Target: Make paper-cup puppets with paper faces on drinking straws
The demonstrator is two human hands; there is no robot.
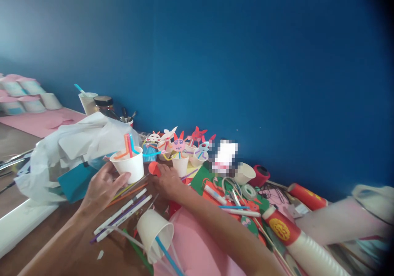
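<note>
My left hand (106,182) is closed round the lower side of a white paper cup (131,169), which stands tilted slightly above the brown table. Orange and blue bent straws (128,145) rise from the cup, and a blue one reaches out to the right. Just right of the cup, my right hand (167,181) has its fingers pressed together on a small red-orange paper piece (154,169). Behind my right hand, a white cup (180,165) carries a pink paper face (179,144) with red ears. Markers (123,212) lie below my hands.
A tipped cup (154,231) with straws lies near the front. Left are a crumpled plastic bag (76,140) and stacked cups (27,93). Scissors, tape (248,191), markers and red-white tubes (286,228) crowd the right. A blue wall (246,62) rises behind.
</note>
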